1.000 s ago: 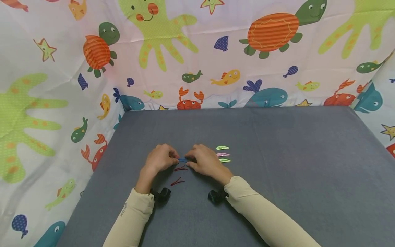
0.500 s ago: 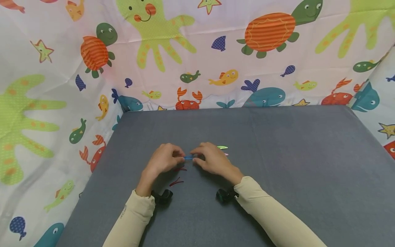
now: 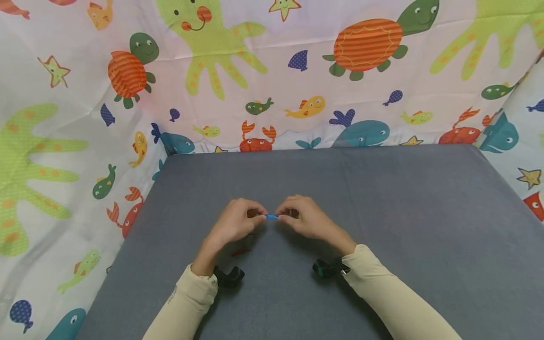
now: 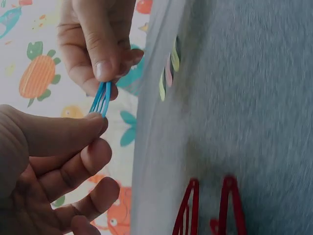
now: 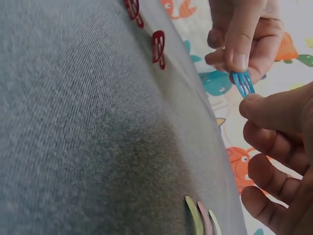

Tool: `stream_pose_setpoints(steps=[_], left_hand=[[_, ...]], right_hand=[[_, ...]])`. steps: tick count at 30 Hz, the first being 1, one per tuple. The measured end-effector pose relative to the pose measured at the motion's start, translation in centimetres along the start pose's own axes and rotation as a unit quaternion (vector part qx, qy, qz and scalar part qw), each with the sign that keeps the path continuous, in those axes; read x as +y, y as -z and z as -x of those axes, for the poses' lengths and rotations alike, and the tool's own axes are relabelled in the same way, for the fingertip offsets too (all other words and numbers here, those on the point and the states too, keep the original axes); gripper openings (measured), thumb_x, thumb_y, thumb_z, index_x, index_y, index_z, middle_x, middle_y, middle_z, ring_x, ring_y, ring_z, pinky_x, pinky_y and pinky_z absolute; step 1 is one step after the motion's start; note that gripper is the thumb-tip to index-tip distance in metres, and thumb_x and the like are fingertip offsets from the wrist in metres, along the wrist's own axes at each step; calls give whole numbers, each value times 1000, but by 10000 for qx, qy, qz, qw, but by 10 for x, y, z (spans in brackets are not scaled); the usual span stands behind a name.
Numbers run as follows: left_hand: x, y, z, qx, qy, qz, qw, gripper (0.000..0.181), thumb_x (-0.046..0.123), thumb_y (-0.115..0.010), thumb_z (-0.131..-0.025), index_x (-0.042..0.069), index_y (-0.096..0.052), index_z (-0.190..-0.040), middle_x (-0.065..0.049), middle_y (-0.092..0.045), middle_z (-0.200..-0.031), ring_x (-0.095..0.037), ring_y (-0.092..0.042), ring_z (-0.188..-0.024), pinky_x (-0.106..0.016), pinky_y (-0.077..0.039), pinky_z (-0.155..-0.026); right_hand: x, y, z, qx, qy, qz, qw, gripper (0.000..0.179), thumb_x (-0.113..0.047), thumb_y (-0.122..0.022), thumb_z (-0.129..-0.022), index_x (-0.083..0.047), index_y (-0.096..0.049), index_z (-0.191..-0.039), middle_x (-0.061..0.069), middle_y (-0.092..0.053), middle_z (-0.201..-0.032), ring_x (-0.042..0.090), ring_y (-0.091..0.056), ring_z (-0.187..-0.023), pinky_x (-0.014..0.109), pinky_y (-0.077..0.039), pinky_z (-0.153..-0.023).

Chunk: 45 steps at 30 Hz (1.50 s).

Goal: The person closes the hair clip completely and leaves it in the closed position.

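Left hand [image 3: 238, 219] pinches a blue clip [image 3: 272, 216]; right hand [image 3: 309, 218], its other end.

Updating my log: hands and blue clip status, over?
Left hand and right hand pinching blue clip at opposite ends. Clip off table. Red clips below, not obstructing.

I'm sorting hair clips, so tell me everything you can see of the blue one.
The blue clip is slim and smooth, perhaps coated metal, with narrow strips and gaps between. It is held crosswise above the table, one end pinched by the left hand, the other by the right hand. Both ends are partly covered.
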<state>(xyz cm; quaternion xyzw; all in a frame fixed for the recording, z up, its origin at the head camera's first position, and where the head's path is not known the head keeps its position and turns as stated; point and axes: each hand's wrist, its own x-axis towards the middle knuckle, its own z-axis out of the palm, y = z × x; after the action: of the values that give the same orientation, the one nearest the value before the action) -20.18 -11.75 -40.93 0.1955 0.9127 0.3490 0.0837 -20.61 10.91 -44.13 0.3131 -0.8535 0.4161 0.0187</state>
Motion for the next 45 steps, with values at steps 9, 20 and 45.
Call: stream_pose_setpoints(steps=[9, 20, 45], left_hand=[[11, -8, 1, -61, -85, 356, 9993, 11, 12, -69, -96, 6, -79, -98, -3, -70, -80, -12, -54, -67, -27, -44, -60], [16, -22, -2, -62, 23, 539, 9985, 10, 11, -70, -95, 6, -79, -95, 2, -64, -73, -11, -49, -63, -26, -40, -57], [20, -31, -4, -401, -205, 523, 9976, 4, 13, -75, -92, 12, -79, -91, 6, -69, -78, -10, -57, -72, -27, -46, -67]], right_hand=[[-2, 12, 11, -31, -304, -417, 9987, 6, -7, -74, -92, -6, -80, -95, -3, -71, -85, 10, -50, -73, 24, -44, -67], [8, 19, 23, -173, -435, -690, 9965, 7, -7, -74, -91, -5, -80, -95, 0, -75, -89, 7, -56, -74, 24, -49, -67], [20, 24, 41, -677, -1045, -1527, 9804, 12, -12, -71, -96, -2, -77, -99, 15, -73, -90, 5, -54, -68, 23, -45, -63]])
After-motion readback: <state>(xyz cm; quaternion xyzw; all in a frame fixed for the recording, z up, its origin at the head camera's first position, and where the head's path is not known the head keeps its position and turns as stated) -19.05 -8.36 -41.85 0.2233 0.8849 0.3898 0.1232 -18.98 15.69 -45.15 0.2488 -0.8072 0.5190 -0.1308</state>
